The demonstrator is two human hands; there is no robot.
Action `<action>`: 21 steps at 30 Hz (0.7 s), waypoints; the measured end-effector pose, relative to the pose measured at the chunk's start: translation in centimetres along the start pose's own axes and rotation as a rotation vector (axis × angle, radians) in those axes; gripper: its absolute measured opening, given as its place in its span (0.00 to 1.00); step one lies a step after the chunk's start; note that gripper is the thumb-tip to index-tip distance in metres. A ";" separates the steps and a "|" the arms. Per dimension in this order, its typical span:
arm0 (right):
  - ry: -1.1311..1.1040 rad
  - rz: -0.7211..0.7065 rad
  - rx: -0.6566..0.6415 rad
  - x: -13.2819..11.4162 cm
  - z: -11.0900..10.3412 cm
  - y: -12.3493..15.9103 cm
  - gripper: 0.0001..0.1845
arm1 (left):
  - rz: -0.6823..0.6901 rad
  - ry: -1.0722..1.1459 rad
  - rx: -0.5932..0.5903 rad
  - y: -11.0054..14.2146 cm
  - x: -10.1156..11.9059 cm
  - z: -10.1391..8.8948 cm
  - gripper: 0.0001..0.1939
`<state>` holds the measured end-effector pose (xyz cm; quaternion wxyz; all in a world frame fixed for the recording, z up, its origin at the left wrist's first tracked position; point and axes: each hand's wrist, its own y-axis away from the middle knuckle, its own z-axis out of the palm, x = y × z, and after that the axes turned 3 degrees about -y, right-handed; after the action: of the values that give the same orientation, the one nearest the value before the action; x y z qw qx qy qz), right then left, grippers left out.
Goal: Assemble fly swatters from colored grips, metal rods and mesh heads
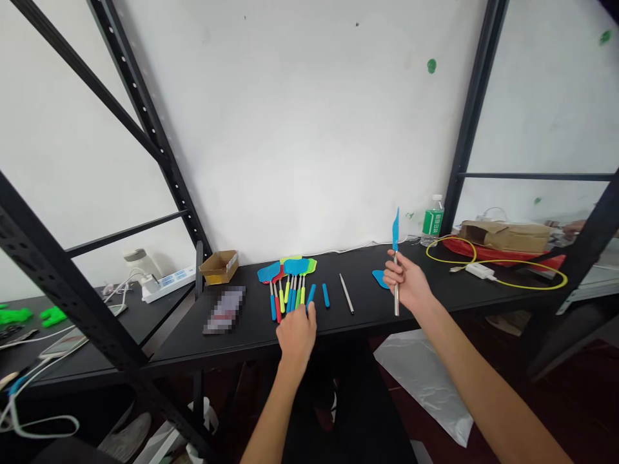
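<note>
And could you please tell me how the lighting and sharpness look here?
In the head view, the wall is brightly, fairly evenly lit; below the table it is much darker; the rack posts splay outward, which may be wide-angle distortion; a patch left of the spatulas is pixelated; the left hand and right hand show no obvious motion blur.

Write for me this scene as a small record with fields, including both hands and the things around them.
Right hand: holds blue-headed spatula, roughly upright, by its metal shaft
Left hand: at blue handle; grip unclear
Between hands: second blue handle, metal rod
Behind right hand: loose blue head, partly hidden
Beyond left hand: grouped spatulas, several colours
Left of group: open cardboard box
Far right: bottle, yellow cable
</note>
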<state>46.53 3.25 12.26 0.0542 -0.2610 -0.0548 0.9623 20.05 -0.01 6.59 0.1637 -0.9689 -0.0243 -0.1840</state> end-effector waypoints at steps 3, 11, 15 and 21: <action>0.059 0.064 0.011 1.6 -0.6 1.0 0.04 | 0.071 -0.229 -0.026 -3.3 0.3 0.8 0.22; 0.212 0.233 -0.129 4.3 -0.4 2.8 0.14 | 0.123 -0.137 -0.042 -3.9 1.5 1.2 0.24; 0.109 0.500 -0.236 5.6 1.1 4.9 0.15 | 0.205 0.635 -0.236 -1.8 2.6 -1.0 0.26; 0.063 0.757 -0.330 9.9 3.2 7.7 0.19 | 0.046 1.711 -0.502 2.2 5.8 -2.3 0.22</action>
<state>35.83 -3.33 9.02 -0.3447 -0.2972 -0.1069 0.8840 24.90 -2.94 10.10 -0.0874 -0.5076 0.1666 -0.8408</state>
